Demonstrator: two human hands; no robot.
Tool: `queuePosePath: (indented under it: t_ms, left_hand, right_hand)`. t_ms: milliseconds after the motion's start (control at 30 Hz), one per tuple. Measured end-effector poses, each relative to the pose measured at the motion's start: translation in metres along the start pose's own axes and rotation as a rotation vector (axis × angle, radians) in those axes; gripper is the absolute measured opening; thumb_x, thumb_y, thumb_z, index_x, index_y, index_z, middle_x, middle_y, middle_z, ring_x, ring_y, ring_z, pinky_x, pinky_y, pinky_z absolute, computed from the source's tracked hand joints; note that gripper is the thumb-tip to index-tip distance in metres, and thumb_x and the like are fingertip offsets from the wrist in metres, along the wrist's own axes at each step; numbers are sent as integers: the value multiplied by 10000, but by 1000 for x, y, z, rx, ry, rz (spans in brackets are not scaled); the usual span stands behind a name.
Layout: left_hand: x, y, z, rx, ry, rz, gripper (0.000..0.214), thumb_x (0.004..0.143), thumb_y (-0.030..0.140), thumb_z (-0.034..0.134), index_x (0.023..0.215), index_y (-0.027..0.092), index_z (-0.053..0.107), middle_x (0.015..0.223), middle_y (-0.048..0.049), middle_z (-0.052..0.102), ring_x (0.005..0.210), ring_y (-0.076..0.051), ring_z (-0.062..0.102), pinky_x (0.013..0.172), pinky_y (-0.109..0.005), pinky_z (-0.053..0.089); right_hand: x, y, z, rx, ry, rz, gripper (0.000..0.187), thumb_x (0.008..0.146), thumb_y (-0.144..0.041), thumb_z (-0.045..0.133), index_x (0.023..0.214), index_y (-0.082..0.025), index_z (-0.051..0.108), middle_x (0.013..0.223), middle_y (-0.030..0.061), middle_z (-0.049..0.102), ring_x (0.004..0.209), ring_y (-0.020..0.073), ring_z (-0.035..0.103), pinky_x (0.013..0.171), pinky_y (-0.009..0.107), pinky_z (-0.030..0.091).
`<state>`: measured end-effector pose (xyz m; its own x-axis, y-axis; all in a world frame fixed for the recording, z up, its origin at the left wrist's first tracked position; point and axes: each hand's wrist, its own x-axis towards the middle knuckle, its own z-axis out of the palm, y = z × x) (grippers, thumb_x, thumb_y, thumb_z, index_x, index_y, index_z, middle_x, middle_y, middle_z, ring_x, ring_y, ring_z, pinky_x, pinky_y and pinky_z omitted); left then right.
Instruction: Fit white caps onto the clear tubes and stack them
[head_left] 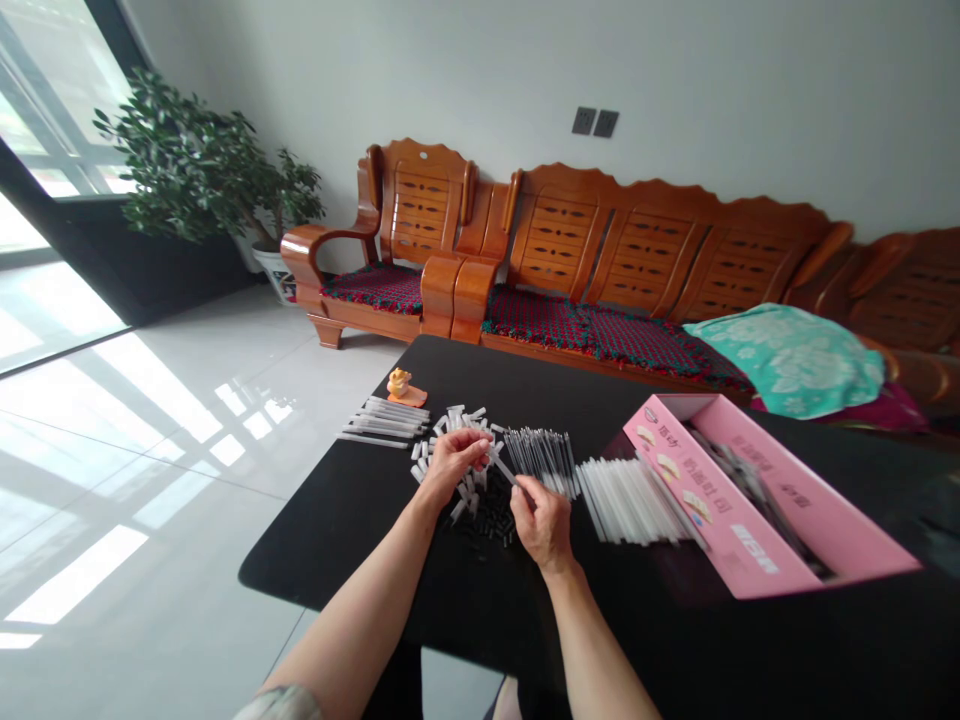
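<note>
My left hand is curled over a heap of small white caps on the black table, fingers pinched on one end of a thin clear tube. My right hand is closed on the tube's other end, above a pile of small black parts. A row of thin dark-cored refills lies just beyond my right hand. To its right lies a row of clear white tubes. A batch of assembled white pens lies at the far left.
An open pink box with dark contents sits at the right of the table. A small orange figurine stands near the far left corner. Beyond the table are a wooden sofa, an armchair, a teal cushion and a potted plant.
</note>
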<state>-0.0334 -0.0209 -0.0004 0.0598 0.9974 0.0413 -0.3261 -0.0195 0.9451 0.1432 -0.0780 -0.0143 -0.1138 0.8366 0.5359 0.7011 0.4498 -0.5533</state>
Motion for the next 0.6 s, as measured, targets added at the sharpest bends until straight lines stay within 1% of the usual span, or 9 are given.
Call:
queuePosePath:
  t_ms: [100, 167, 267, 333, 433, 600]
  left_hand:
    - [1, -3, 0, 28, -12, -3, 334, 724, 408, 746, 857, 104, 714, 595, -36, 637, 522, -124, 579, 477, -209, 436]
    - [2, -4, 0, 53, 1, 11, 343, 733, 436, 734, 827, 108, 706, 569, -31, 630, 485, -117, 562, 454, -206, 424]
    - [2, -6, 2, 84, 22, 41, 338, 735, 443, 732, 807, 114, 699, 530, -14, 615, 432, -97, 518, 431, -200, 404]
    - [2, -7, 4, 88, 30, 65, 330, 744, 439, 726, 814, 117, 704, 519, -7, 609, 427, -95, 514, 427, -201, 402]
    - [1, -7, 7, 96, 33, 99, 326, 757, 435, 714, 819, 115, 718, 521, -12, 613, 436, -102, 522, 429, -208, 408]
    - [-1, -4, 9, 107, 5, 147, 340, 763, 435, 713, 854, 108, 732, 532, -22, 623, 439, -112, 525, 448, -232, 431]
  right_hand:
    - [0, 0, 1, -27, -11, 5, 266, 909, -318, 469, 916, -175, 693, 715, 74, 707, 640, 214, 658, 621, 290, 441]
    - [-1, 0, 2, -44, -20, -4, 258, 918, -321, 474, 910, -182, 691, 703, 72, 701, 624, 209, 648, 611, 286, 425]
    - [-2, 1, 5, -60, -24, -26, 251, 930, -313, 476, 902, -186, 691, 696, 77, 695, 603, 198, 633, 593, 277, 397]
    - [-2, 1, 6, -55, -39, -18, 273, 944, -314, 457, 877, -185, 687, 653, 67, 670, 566, 186, 606, 570, 272, 374]
    - [-2, -2, 3, 25, -84, 33, 326, 958, -341, 423, 814, -183, 670, 581, 33, 605, 518, 163, 545, 540, 264, 349]
    - [2, -9, -6, 276, -132, 158, 367, 948, -401, 429, 758, -176, 647, 558, -9, 539, 518, 141, 496, 529, 247, 348]
